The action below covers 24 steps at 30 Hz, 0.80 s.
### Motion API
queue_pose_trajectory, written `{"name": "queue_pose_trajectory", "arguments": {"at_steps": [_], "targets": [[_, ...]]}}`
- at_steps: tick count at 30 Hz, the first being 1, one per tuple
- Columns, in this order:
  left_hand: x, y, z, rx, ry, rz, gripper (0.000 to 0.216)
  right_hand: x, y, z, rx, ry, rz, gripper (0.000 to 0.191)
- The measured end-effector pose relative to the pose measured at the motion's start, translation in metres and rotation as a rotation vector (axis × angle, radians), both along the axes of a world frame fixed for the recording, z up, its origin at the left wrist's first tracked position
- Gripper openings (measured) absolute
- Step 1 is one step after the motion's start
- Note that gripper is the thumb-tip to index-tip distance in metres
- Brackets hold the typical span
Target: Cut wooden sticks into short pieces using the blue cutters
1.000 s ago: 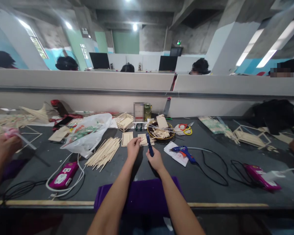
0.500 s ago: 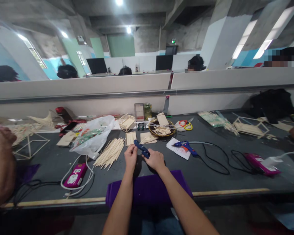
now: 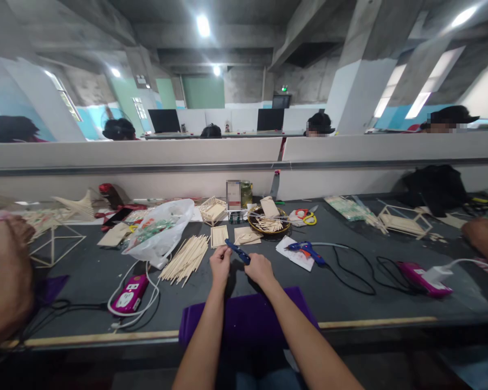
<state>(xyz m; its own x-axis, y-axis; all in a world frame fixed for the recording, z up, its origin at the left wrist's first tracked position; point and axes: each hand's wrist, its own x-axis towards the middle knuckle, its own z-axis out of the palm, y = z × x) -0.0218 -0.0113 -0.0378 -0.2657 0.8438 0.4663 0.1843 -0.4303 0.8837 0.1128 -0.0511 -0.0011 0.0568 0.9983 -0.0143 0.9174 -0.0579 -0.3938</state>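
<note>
My right hand (image 3: 261, 269) is wrapped round the handle of a dark blue hand tool (image 3: 238, 251), which looks like a cutter or pliers; its exact kind is unclear. The tool's head points up and left. At that head, my left hand (image 3: 220, 265) is closed in a pinch, and whatever lies between its fingers is too small to make out. Just beyond are a small wooden stick frame (image 3: 218, 237) and a thin wooden board (image 3: 247, 235) with short pieces on it. To the left lies a pile of thin wooden sticks (image 3: 184, 260).
A wicker basket (image 3: 268, 230) of short sticks stands behind, beside scissors (image 3: 308, 218). A glue gun (image 3: 307, 252) with a trailing cord lies right. Left are a plastic bag (image 3: 158, 230) and a magenta power strip (image 3: 130, 295). Purple cloth (image 3: 250, 319) lies in front. Co-workers' arms show at both sides.
The view has tilted up slightly. The blue tool has turned a little in my right hand, its head staying beside my pinched left fingers.
</note>
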Motion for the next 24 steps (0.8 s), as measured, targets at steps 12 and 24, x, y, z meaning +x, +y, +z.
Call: {"name": "queue_pose_trajectory", "arguments": {"at_steps": [12,24], "targets": [[0.0018,-0.0044,-0.0021,-0.115,-0.112,-0.048,0.026,-0.0005,-0.0005,0.0016,0.016,-0.033,0.021,0.029],[0.0022,-0.0027,-0.0004,-0.114,-0.148,-0.062,0.026,0.0003,0.0014,0.0047,-0.011,-0.022,0.005,0.028]]}}
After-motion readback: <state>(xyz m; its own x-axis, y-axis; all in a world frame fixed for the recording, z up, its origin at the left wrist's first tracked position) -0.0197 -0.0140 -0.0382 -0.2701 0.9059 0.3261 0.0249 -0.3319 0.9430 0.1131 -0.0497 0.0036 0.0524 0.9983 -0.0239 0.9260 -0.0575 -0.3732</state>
